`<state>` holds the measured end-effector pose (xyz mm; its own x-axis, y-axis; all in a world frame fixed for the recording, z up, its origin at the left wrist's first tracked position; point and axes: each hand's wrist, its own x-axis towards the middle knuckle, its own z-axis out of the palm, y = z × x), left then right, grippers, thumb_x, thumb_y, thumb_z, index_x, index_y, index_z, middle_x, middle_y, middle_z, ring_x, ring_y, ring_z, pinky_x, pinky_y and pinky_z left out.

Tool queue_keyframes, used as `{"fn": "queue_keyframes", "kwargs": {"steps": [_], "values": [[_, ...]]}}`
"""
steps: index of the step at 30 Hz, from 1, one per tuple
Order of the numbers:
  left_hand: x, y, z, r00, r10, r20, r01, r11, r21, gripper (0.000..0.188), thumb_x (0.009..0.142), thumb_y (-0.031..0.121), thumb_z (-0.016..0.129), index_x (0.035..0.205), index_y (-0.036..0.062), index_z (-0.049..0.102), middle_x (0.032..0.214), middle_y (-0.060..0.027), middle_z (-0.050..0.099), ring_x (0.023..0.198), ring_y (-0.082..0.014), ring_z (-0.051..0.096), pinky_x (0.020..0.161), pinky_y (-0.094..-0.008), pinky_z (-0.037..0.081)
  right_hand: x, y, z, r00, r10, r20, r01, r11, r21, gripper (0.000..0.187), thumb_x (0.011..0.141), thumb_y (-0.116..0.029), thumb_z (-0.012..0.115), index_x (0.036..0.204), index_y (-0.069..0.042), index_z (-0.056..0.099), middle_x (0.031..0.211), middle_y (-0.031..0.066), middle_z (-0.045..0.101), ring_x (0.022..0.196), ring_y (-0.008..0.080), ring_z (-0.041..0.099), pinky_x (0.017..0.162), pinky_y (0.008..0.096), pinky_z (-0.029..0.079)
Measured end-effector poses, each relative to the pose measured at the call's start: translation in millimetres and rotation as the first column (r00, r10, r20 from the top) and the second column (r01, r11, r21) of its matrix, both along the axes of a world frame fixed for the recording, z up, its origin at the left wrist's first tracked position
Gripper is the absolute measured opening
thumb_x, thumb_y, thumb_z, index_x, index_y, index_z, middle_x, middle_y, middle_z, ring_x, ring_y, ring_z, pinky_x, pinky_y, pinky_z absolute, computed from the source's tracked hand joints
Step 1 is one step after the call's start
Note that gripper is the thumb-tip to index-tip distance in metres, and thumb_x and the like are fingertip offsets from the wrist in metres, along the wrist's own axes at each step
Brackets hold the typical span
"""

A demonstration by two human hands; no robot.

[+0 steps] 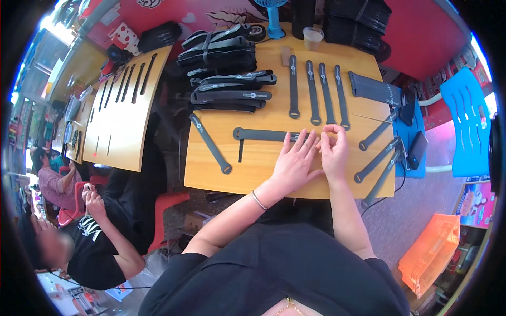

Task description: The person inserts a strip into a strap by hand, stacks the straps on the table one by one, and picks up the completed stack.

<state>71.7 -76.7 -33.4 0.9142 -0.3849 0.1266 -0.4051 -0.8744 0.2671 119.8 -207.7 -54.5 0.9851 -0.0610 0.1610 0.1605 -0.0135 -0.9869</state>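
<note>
A dark grey strap [263, 134] with a rounded, holed end lies crosswise on the wooden table in front of me. My left hand [293, 164] rests with outstretched fingers on its right part and hides that end. Just right of it, my right hand [335, 152] has thumb and fingertips pinched together; whatever is between them is too small to make out. A narrow black strip [241, 151] lies below the strap's left end. Another grey strap [211, 143] lies slantwise to the left. Several more straps [311, 92] lie side by side beyond my hands.
Bundled straps [216, 55] pile up at the table's far left; black packs [356, 23] stack at the far right near a plastic cup [313, 38] and blue fan [272, 16]. More straps [377, 171] hang near the right edge. A co-worker [100, 231] sits at left; an orange crate [429, 255] stands right.
</note>
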Motion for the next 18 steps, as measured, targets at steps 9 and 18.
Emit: {"fn": "queue_keyframes", "kwargs": {"steps": [9, 18], "values": [[-16, 60, -8, 0.954, 0.258, 0.153, -0.252, 0.966, -0.055, 0.079, 0.091, 0.053, 0.051, 0.143, -0.0031, 0.034, 0.151, -0.023, 0.031, 0.144, -0.0348, 0.023, 0.116, -0.0516, 0.015, 1, 3, -1, 0.994, -0.034, 0.106, 0.054, 0.98, -0.192, 0.012, 0.09, 0.005, 0.057, 0.1, -0.001, 0.056, 0.09, 0.0047, 0.058, 0.063, 0.0093, 0.058, 0.055, 0.0222, 0.047], [-25, 69, -15, 0.955, 0.256, 0.148, -0.264, 0.964, 0.038, 0.08, 0.091, 0.058, 0.046, 0.144, -0.0005, 0.035, 0.151, -0.0252, 0.029, 0.143, -0.0378, 0.022, 0.115, -0.0512, 0.017, -8, 10, 17, 0.771, 0.442, 0.458, 0.059, 0.667, -0.742, 0.024, 0.079, 0.001, 0.063, 0.1, -0.007, 0.07, 0.107, 0.0038, 0.067, 0.099, 0.0245, 0.059, 0.082, 0.0357, 0.05]]}}
